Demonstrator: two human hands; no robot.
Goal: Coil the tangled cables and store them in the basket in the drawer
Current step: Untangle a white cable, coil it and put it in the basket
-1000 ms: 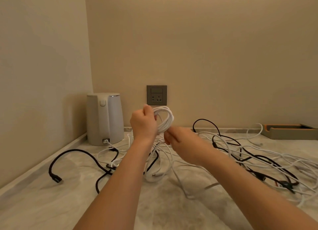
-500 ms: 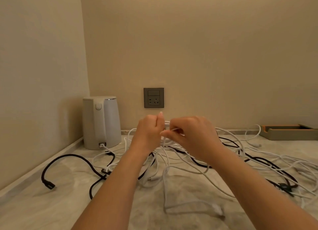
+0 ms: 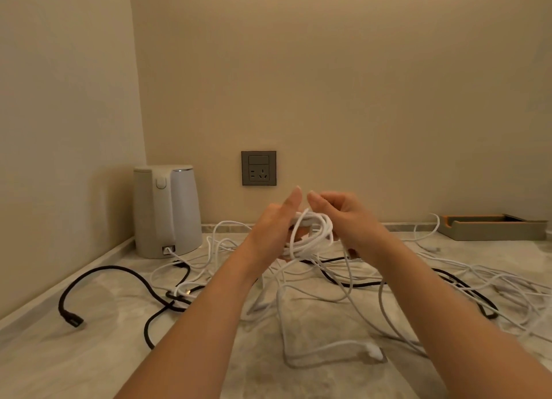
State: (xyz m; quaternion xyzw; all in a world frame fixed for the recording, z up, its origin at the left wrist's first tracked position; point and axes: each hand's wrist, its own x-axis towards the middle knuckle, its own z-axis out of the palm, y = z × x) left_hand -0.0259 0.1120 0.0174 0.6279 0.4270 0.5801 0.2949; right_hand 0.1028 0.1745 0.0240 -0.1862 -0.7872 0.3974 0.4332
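Step in hand, coiling: just below the grey square wall socket (image 3: 258, 168), the left hand (image 3: 274, 225) grips the part-wound thin white cable (image 3: 313, 234), the right hand (image 3: 352, 219) pinches its strand (fingers curled); next, wind in remaining slack.

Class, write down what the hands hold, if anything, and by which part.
A white cable coil: the left hand grips its left side; the right hand curls against its right side, grip blurred.

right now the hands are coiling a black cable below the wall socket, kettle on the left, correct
No: in the head view the cable coiled between left hand and right hand is white, not black; wall socket above, kettle on the left.
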